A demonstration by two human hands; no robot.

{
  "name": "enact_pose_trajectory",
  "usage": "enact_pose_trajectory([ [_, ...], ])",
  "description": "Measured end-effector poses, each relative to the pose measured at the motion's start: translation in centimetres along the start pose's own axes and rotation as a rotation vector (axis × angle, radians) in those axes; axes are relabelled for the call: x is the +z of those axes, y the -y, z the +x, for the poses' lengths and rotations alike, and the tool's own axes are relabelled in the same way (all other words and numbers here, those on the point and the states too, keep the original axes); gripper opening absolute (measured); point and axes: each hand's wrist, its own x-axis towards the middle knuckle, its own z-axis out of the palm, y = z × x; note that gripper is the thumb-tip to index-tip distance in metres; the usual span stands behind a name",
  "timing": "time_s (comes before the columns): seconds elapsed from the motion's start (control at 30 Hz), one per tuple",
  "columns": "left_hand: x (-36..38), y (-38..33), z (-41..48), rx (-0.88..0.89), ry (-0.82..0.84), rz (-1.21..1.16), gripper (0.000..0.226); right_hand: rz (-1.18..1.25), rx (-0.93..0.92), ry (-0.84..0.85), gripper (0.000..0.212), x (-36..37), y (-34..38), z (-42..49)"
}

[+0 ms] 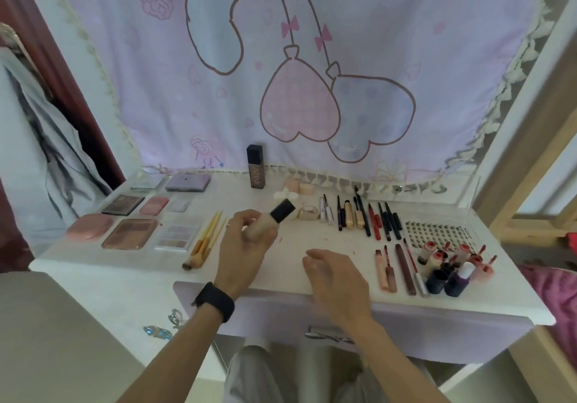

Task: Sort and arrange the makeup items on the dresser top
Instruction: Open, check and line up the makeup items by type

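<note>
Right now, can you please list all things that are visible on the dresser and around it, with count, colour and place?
dresser top: 1, white, centre
palettes: about 9, pink, brown, lilac and clear, left in rows
brushes: a bundle, yellow handles, right of the palettes
dark bottle: 1, brown with black cap, upright at the back
pencils and mascaras: a row, black, red, gold, right of centre
lash tray: 1, clear, far right
lip glosses: about 5, pink to maroon, front right
small bottles: a cluster, red and navy, front right corner
curtain: 1, lilac cartoon print, behind
left hand: holds beige bottle, black cap; black wristband
right hand: empty, above the front edge
</note>
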Motion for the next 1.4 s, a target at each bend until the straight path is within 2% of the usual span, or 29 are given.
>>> enact_pose_trajectory([
  [0.1,0.9,-0.5,-1.7,0.009,0.131,0.065,0.037,0.328,0.086,-0.014,0.048,-1.2,0.5,0.3],
  [0.2,1.7,-0.8,-2.5,0.043,0.222,0.073,0.041,0.542,0.142,-0.071,0.057,-2.3,0.3,1.1],
  [0.5,3.4,-0.5,-1.2,-0.042,0.32,-0.117,0.026,0.393,0.243,0.051,0.064,-3.9,0.0,2.9],
  [0.6,4.3,-0.4,-1.2,-0.123,0.26,-0.183,0.008,0.334,0.302,0.025,0.066,-3.1,0.1,3.4],
  [0.77,6.3,0.2,-0.8,-0.177,0.029,-0.053,0.041,0.223,0.207,-0.028,0.071,-1.3,-0.4,2.7],
  [0.83,6.7,0.3,-0.5,-0.201,0.022,-0.036,0.043,0.239,0.181,-0.045,0.075,-1.5,-0.4,2.5],
  [1.07,6.6,0.9,0.2,-0.264,0.085,-0.024,0.044,0.275,0.063,-0.044,0.057,-0.9,-1.1,1.7],
  [1.2,6.5,1.2,-0.3,-0.205,0.034,-0.043,0.045,0.297,0.011,-0.027,0.048,-1.4,-1.5,1.4],
  [1.33,6.7,1.5,-0.7,-0.151,-0.03,-0.009,0.041,0.405,0.047,-0.035,0.052,-2.0,-1.0,1.8],
  [1.4,6.7,1.6,-0.8,-0.133,-0.042,0.011,0.041,0.433,0.068,-0.027,0.043,-2.0,-1.1,1.8],
])
